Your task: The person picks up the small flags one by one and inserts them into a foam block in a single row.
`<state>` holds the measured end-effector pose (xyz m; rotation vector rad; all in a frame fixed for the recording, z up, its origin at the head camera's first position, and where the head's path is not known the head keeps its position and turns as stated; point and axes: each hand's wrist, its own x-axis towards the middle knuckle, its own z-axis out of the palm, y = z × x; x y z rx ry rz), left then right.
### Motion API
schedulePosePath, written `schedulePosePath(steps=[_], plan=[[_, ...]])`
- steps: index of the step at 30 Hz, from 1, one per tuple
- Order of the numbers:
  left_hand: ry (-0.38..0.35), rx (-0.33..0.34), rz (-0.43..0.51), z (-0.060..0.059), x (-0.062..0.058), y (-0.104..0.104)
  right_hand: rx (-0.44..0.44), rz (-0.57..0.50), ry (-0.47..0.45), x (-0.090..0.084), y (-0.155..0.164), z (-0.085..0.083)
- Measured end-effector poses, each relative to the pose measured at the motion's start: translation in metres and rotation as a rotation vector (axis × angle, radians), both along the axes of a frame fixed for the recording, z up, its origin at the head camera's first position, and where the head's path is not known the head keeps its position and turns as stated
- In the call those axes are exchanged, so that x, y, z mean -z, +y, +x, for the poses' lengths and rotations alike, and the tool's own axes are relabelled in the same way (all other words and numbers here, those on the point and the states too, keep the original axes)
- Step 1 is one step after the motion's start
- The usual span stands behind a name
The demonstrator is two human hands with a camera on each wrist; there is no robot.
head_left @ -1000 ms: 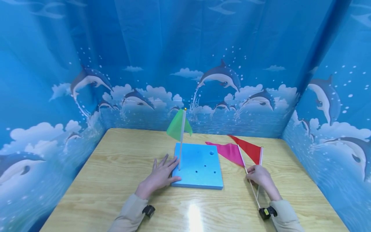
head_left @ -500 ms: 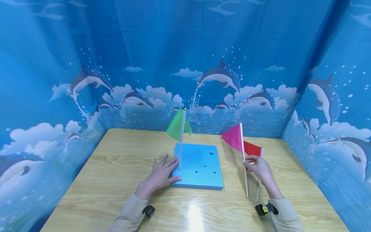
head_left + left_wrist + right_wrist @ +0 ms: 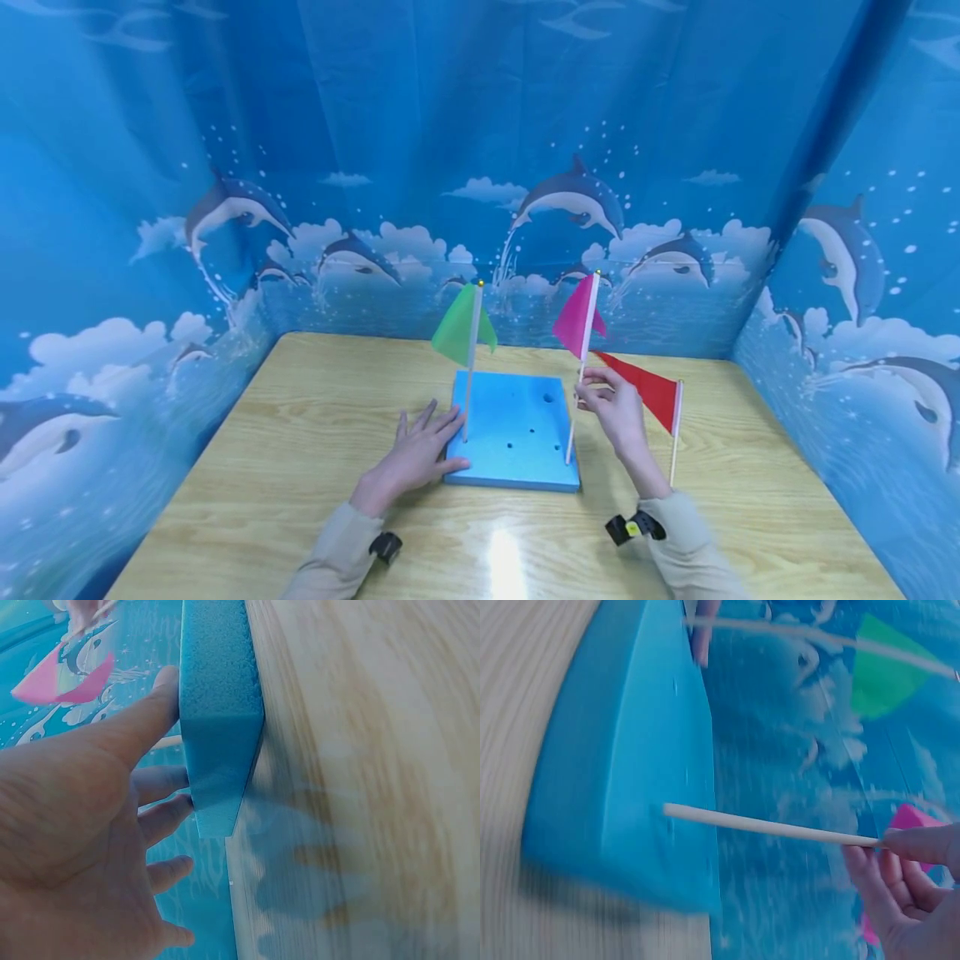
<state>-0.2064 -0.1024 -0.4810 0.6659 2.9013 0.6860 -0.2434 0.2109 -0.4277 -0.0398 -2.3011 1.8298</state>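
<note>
The right hand pinches the pink flag mid-stick – light, thin, probably bendy; the left hand, fingers flat, steadies the soft foam block.

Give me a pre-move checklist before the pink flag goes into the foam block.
1. Grip on the pink flag: the right hand pinches its stick. Ok.
2. Block steadied: the left hand lies flat against the left edge of the blue foam block. Ok.
3. Stick tip over a hole: the tip sits at the block's near right corner; whether a hole lies under it, cannot tell.
4. Stick upright: it leans slightly in the head view. Not ok.
5. Green flag clear of the path: it stands in the block's left side, apart from the pink one. Ok.
6. Red flag: whether the right hand also holds it, cannot tell.
</note>
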Motion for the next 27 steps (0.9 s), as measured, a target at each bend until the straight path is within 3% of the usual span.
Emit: schedulePosePath(steps=[6, 11, 27], plan=[[-0.006, -0.004, -0.005, 0.000, 0.001, 0.000, -0.016, -0.078, 0.119, -0.001, -0.042, -0.004], [0.000, -0.005, -0.016, -0.001, 0.001, 0.000, -0.043, -0.075, 0.141, 0.004, -0.064, -0.005], [-0.004, -0.012, -0.009, 0.000, -0.001, 0.001, -0.076, 0.012, 0.162, 0.019, -0.080, -0.002]])
